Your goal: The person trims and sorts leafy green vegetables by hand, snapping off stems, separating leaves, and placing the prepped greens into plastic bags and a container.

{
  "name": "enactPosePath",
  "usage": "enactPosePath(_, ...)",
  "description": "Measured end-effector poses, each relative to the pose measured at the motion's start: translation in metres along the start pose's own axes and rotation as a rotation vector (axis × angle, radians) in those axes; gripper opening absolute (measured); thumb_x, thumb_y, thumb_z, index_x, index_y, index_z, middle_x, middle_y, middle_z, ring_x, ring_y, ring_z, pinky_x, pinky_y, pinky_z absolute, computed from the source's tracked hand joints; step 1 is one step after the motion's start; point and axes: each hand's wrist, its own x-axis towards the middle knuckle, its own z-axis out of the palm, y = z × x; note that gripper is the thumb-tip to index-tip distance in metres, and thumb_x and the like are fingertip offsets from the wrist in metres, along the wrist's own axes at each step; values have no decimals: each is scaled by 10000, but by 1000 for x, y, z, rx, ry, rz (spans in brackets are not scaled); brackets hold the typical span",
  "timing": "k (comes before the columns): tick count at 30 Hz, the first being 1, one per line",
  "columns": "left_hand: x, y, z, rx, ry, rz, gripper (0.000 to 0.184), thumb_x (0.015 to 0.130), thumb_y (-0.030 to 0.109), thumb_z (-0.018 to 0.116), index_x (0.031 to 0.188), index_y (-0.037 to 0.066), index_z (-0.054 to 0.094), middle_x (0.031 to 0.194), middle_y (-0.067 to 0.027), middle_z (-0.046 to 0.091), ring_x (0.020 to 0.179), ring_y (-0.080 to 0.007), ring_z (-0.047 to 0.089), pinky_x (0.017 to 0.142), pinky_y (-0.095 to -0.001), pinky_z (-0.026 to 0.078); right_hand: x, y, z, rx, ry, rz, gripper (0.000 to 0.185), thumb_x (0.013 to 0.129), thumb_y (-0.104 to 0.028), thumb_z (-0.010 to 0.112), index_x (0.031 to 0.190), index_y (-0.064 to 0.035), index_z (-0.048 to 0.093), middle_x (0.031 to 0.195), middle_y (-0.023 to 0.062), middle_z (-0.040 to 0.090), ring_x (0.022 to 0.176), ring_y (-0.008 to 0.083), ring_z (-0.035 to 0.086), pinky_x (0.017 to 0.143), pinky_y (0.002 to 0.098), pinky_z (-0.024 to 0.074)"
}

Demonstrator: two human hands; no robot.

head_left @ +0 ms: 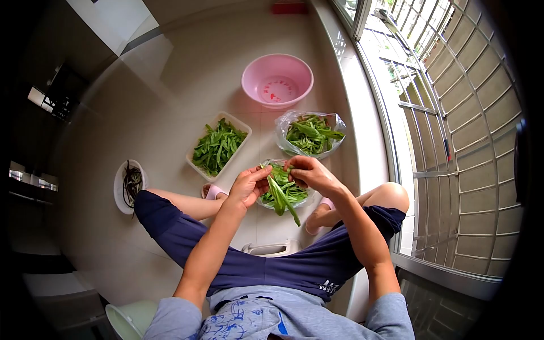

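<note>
My left hand [250, 186] is closed, pinching a stalk of leafy greens [279, 195] whose long leaves hang down between my hands. Close to it on the right, my right hand [311, 172] has its fingers bent together at the top of the same greens; what exactly lies between those fingertips is too small to make out. Beneath both hands, between my feet, stands a round container [306, 201] with more green leaves in it, partly covered by the hands and the hanging leaves.
Ahead on the tiled floor are a rectangular white basket [246, 126] of leaves, a clear plastic bag [281, 135] of greens and a pink basin [249, 85]. A white oval basket [119, 192] with dark stems stands left. A ledge and barred window [419, 107] run along the right.
</note>
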Motion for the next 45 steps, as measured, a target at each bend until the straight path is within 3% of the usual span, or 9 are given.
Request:
enactPosePath(3, 3, -2, -2, 51, 54, 55, 110, 745, 153, 578, 788, 62, 534, 698, -9, 567, 613, -90, 547, 560, -198, 441, -1, 0, 13, -97, 48, 17, 99, 762, -85, 490, 836, -24, 515, 641, -20, 467, 535, 40, 405, 463, 162, 318)
enactPosePath(6, 5, -5, 2, 96, 156, 96, 110, 746, 160, 577, 782, 63, 539, 679, -6, 565, 595, -87, 542, 551, -196, 437, -1, 6, 24, -380, 181, -136, 284, 640, -219, 631, 735, 38, 553, 608, 67, 510, 559, 111, 461, 511, 259, 389)
enactPosePath(9, 7, -6, 4, 123, 158, 130, 142, 747, 179, 579, 810, 59, 538, 704, -12, 566, 607, -90, 542, 544, -203, 436, -2, 8, 26, -539, 138, -104, 237, 668, -195, 615, 724, 27, 558, 602, 48, 518, 536, 121, 467, 497, 268, 387)
enactPosePath(13, 1, -1, 6, 2, 7, 102, 193, 761, 196, 558, 879, 46, 527, 765, -30, 572, 701, -115, 546, 643, -237, 425, -3, 1, 18, -209, -4, 7, 167, 707, -173, 594, 723, -11, 557, 571, -2, 481, 468, 79, 415, 427, 226, 328)
enactPosePath(16, -7, 7, 3, -245, -300, -54, 305, 771, 155, 528, 1033, 7, 475, 886, -67, 568, 835, -149, 519, 808, -260, 364, -5, -2, 10, 241, -198, 195, 88, 761, -141, 559, 772, -59, 529, 529, -67, 362, 426, 19, 276, 390, 173, 177)
enactPosePath(22, -5, 1, 2, -170, -319, 82, 215, 745, 45, 531, 960, 29, 518, 840, -72, 564, 804, -149, 525, 781, -267, 391, -4, 1, 7, 437, -273, 253, 95, 767, -148, 548, 784, -58, 522, 532, -64, 384, 409, 13, 275, 373, 170, 170)
enactPosePath(33, -8, -2, 7, 17, -115, 253, 184, 733, 17, 540, 917, 27, 540, 834, -46, 576, 735, -111, 543, 692, -232, 442, -2, 3, 11, 116, 5, 87, 216, 713, -242, 618, 782, -47, 555, 582, -34, 457, 423, 7, 308, 364, 164, 197)
enactPosePath(35, -8, -4, 9, 59, -97, 289, 189, 730, 20, 546, 919, 20, 539, 829, -47, 578, 723, -110, 547, 685, -231, 444, 2, 9, 18, -98, 41, -95, 215, 710, -227, 618, 784, -32, 568, 614, -18, 495, 429, 10, 322, 366, 164, 220)
enactPosePath(45, -12, 5, 7, 122, -127, 183, 179, 743, -9, 500, 921, -16, 515, 821, -59, 552, 734, -114, 539, 683, -215, 437, -3, 0, 9, 41, -24, 145, 121, 728, -133, 584, 789, -31, 560, 602, -30, 474, 459, 27, 368, 406, 167, 262)
